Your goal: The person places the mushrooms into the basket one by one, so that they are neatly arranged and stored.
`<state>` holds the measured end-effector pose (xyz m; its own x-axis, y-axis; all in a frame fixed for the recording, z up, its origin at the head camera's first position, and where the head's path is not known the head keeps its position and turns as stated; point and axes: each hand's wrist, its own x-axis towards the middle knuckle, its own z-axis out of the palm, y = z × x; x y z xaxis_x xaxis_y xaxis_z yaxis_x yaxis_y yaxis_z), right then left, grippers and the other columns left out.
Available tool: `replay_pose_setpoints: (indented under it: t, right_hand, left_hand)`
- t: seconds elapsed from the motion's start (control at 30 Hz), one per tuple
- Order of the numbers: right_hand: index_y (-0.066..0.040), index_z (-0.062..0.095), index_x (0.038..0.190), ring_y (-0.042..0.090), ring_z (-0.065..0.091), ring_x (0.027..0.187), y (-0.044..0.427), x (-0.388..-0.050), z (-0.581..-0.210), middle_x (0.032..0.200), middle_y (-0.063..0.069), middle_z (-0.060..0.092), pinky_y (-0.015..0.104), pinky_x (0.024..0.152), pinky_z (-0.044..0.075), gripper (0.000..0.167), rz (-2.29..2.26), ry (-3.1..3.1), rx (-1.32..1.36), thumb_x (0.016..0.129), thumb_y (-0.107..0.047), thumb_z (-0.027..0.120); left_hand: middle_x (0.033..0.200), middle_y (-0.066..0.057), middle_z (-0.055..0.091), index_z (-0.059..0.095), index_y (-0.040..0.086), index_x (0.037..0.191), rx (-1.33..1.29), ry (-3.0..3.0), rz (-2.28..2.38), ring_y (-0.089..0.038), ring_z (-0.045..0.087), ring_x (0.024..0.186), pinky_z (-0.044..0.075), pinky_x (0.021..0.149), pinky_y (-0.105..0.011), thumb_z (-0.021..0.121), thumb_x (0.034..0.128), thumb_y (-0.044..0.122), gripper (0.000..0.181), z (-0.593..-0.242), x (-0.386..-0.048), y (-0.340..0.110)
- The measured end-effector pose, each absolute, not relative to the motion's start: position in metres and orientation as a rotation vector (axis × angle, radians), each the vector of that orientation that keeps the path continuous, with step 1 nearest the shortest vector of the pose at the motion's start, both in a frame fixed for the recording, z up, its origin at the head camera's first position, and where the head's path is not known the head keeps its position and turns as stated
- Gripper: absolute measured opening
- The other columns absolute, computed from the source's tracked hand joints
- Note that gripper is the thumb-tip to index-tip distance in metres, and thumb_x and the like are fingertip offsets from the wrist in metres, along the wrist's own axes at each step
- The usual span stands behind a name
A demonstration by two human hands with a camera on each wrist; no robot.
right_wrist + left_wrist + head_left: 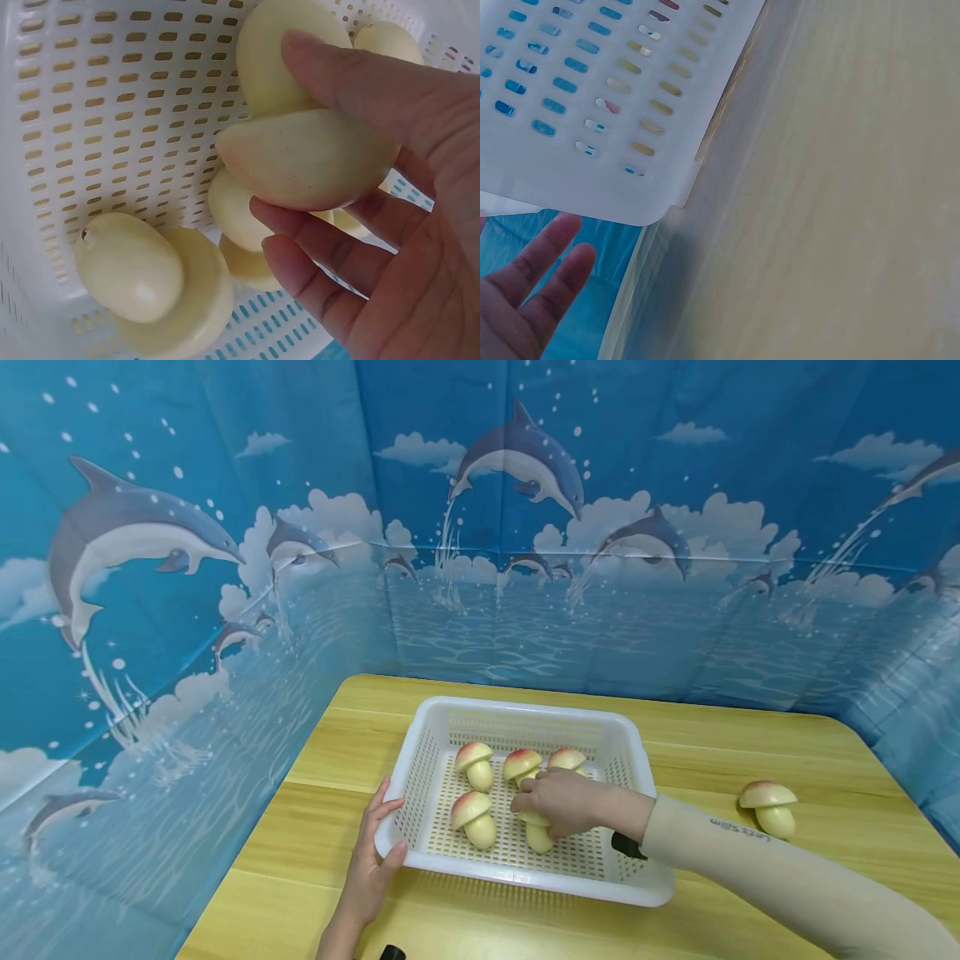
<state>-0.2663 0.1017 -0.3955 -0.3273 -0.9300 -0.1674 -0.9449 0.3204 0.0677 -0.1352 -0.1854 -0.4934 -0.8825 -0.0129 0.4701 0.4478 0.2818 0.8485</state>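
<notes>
A white plastic basket with slotted walls stands on the table, holding several toy mushrooms with pale stems and red-tinged caps, among them a front-left mushroom and a back-left mushroom. Inside the basket, my right hand grips another mushroom, thumb on its stem and fingers around its cap. My left hand rests against the basket's left front corner, thumb near the rim. Two of its fingers look extended in the left wrist view; the rest are cut off there.
One more mushroom lies on the wooden table to the right of the basket, beyond my right sleeve. A blue dolphin-print curtain hangs along the table's back and left.
</notes>
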Motion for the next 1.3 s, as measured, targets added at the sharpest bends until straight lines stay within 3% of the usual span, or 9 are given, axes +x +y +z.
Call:
replay_pose_setpoints:
  t: [0.47, 0.7, 1.07, 1.3]
  right_hand:
    - [-0.017, 0.061, 0.121, 0.013, 0.057, 0.093, 0.096, -0.274, -0.403, 0.111, -0.004, 0.060, 0.030, 0.078, 0.048, 0.061, 0.066, 2.386, -1.688, 0.064, 0.001, 0.075]
    - [-0.015, 0.060, 0.123, 0.014, 0.057, 0.100, 0.094, -0.274, -0.406, 0.114, -0.003, 0.060, 0.030, 0.081, 0.049, 0.062, 0.013, 2.368, -1.678, 0.064, 0.001, 0.074]
    - [-0.013, 0.057, 0.127, 0.018, 0.056, 0.106, 0.093, -0.274, -0.408, 0.120, 0.000, 0.058, 0.032, 0.084, 0.049, 0.066, -0.028, 2.376, -1.674, 0.066, 0.005, 0.071]
    - [-0.013, 0.052, 0.133, 0.018, 0.056, 0.103, 0.096, -0.273, -0.407, 0.120, 0.003, 0.057, 0.030, 0.080, 0.050, 0.074, -0.115, 2.387, -1.657, 0.065, 0.003, 0.075]
  left_hand:
    - [0.157, -0.010, 0.011, 0.039, 0.010, 0.138, -0.385, -2.178, -1.636, -0.036, 0.023, 0.136, 0.038, 0.096, -0.033, 0.049, 0.0884, 0.005, 0.051, -0.498, -0.138, -0.186]
    - [0.157, -0.004, 0.011, 0.040, 0.009, 0.137, -0.385, -2.176, -1.639, -0.036, 0.022, 0.136, 0.037, 0.097, -0.034, 0.049, 0.0882, 0.005, 0.050, -0.498, -0.138, -0.186]
    - [0.157, -0.007, 0.012, 0.040, 0.008, 0.138, -0.388, -2.157, -1.638, -0.032, 0.023, 0.137, 0.037, 0.098, -0.034, 0.050, 0.0880, 0.006, 0.050, -0.498, -0.138, -0.185]
    - [0.157, -0.004, 0.012, 0.040, 0.010, 0.138, -0.388, -2.164, -1.612, -0.032, 0.022, 0.137, 0.036, 0.098, -0.036, 0.050, 0.0877, 0.008, 0.051, -0.499, -0.139, -0.186]
